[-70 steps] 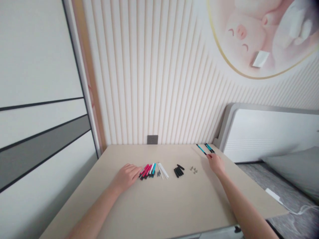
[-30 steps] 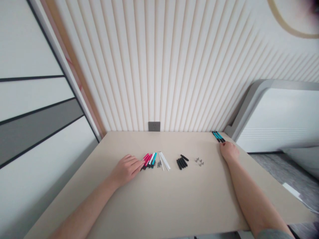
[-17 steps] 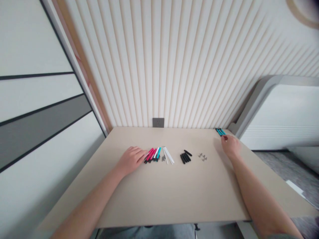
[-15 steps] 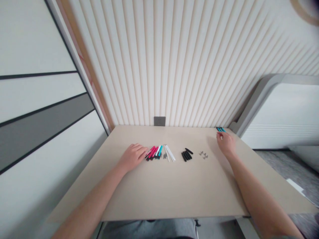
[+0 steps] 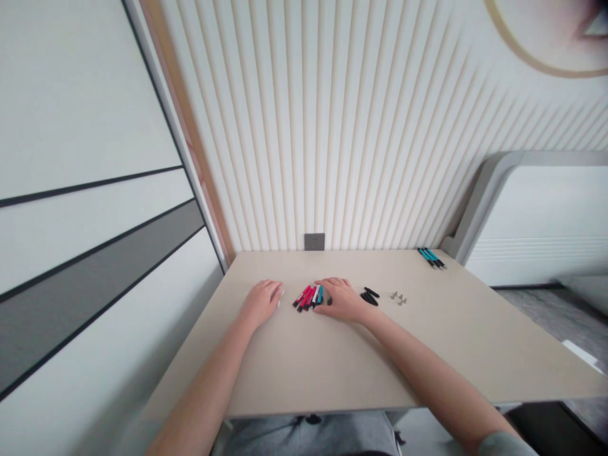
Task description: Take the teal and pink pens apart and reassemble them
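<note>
My right hand (image 5: 342, 300) is over the group of pen barrels, thumb and fingers apart on either side of a blue barrel (image 5: 320, 295). Pink barrels (image 5: 304, 297) with black ends and a white one lie just left of its fingertips. A dark grey piece (image 5: 329, 301) shows beneath the hand, and the white sticks seen earlier are hidden there. My left hand (image 5: 261, 303) is left of the barrels, apart from them, its fingers curled. Small white bits (image 5: 279, 304) show at its fingertips; what they belong to is unclear.
Black grips (image 5: 369, 296) lie right of my right hand, followed by small grey pointed pieces (image 5: 398, 297). Three assembled blue-and-black pens (image 5: 432, 258) lie at the table's (image 5: 294, 373) back right corner. A wall socket (image 5: 314, 242) is behind; a bed headboard stands right.
My right hand has left the blue pens at the back right corner and moved left to the barrels. My left hand has drawn away from the pink barrels. The camera view has shifted.
</note>
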### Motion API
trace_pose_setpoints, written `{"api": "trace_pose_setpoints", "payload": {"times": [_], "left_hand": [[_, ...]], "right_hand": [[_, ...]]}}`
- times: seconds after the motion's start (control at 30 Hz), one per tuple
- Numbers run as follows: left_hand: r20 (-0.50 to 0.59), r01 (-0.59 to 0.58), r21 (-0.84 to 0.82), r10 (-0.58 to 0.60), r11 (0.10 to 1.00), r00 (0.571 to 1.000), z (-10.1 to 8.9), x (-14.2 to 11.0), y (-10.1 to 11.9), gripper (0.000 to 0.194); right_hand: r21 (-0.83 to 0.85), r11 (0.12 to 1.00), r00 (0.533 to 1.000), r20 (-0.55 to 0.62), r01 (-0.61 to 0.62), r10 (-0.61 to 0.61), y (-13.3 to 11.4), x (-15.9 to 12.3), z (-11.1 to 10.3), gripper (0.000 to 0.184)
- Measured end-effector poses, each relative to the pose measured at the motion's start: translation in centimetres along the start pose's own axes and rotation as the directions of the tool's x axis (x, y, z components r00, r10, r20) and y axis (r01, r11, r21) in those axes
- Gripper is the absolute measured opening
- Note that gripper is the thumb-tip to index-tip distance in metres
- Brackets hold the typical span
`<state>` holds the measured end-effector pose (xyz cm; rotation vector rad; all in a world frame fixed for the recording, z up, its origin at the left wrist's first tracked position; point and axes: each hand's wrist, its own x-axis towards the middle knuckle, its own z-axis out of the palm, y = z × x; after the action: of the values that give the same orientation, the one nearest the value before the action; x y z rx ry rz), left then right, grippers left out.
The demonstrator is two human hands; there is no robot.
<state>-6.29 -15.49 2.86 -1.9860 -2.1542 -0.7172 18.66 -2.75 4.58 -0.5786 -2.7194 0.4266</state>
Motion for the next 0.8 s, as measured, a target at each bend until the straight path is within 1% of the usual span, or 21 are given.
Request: {"api": "trace_pose_setpoints", "payload": {"times": [0.13, 0.23, 0.33, 0.4, 0.47, 0.5, 0.57, 0.6, 0.63, 0.67, 0.7, 0.8], "left_hand": [[-0.028, 0.054, -0.045, -0.055, 0.998, 0.998, 0.4, 0.1, -0.6, 0.028], [-0.033, 0.068, -0.068, -0.07, 0.995, 0.997, 0.6, 0.1, -0.6, 0.029], [-0.018, 0.075, -0.08, -0.076, 0.994, 0.997, 0.7, 0.2, -0.5, 0.028], [0.0, 0.076, -0.09, -0.076, 0.993, 0.997, 0.7, 0.2, -0.3, 0.029], [0.017, 0.083, -0.11, -0.081, 0.99, 0.997, 0.7, 0.2, -0.1, 0.029], [0.024, 0.089, -0.124, -0.087, 0.988, 0.996, 0.7, 0.3, 0.0, 0.03], [0.032, 0.097, -0.157, -0.093, 0.983, 0.995, 0.7, 0.3, 0.2, 0.03], [0.033, 0.097, -0.174, -0.093, 0.98, 0.995, 0.7, 0.3, 0.3, 0.03], [0.029, 0.096, -0.188, -0.092, 0.977, 0.995, 0.7, 0.3, 0.3, 0.03], [0.022, 0.092, -0.2, -0.089, 0.975, 0.996, 0.7, 0.3, 0.4, 0.03], [0.01, 0.083, -0.211, -0.083, 0.974, 0.996, 0.6, 0.3, 0.4, 0.03], [-0.038, 0.027, -0.245, -0.037, 0.969, 0.999, 0.3, 0.4, 0.7, 0.029]], "right_hand": [[0.037, 0.999, 0.999, -0.043, -0.006, 0.008, 0.1, 0.0, 1.0, 0.057], [0.064, 0.998, 0.997, -0.08, -0.013, 0.018, 0.2, -0.3, 1.2, 0.057], [0.125, 0.992, 0.987, -0.155, -0.015, 0.034, 0.2, -0.7, 0.9, 0.061], [0.23, 0.973, 0.97, -0.233, -0.009, 0.065, 0.1, -1.0, 0.8, 0.061], [0.409, 0.912, 0.945, -0.304, 0.014, 0.122, 0.1, -1.3, 0.8, 0.061], [0.516, 0.856, 0.935, -0.317, 0.03, 0.159, 0.0, -1.3, 0.9, 0.061], [0.709, 0.702, 0.935, -0.286, 0.061, 0.208, -0.1, -1.4, 1.2, 0.064], [0.772, 0.631, 0.94, -0.265, 0.073, 0.216, -0.1, -1.3, 1.4, 0.067], [0.807, 0.584, 0.942, -0.257, 0.087, 0.215, -0.2, -1.3, 1.5, 0.068], [0.814, 0.571, 0.941, -0.265, 0.102, 0.21, -0.2, -1.2, 1.6, 0.069], [0.798, 0.592, 0.936, -0.288, 0.117, 0.203, -0.3, -1.2, 1.7, 0.069], [0.665, 0.736, 0.919, -0.358, 0.128, 0.164, -0.7, -1.5, 1.7, 0.067]]}}
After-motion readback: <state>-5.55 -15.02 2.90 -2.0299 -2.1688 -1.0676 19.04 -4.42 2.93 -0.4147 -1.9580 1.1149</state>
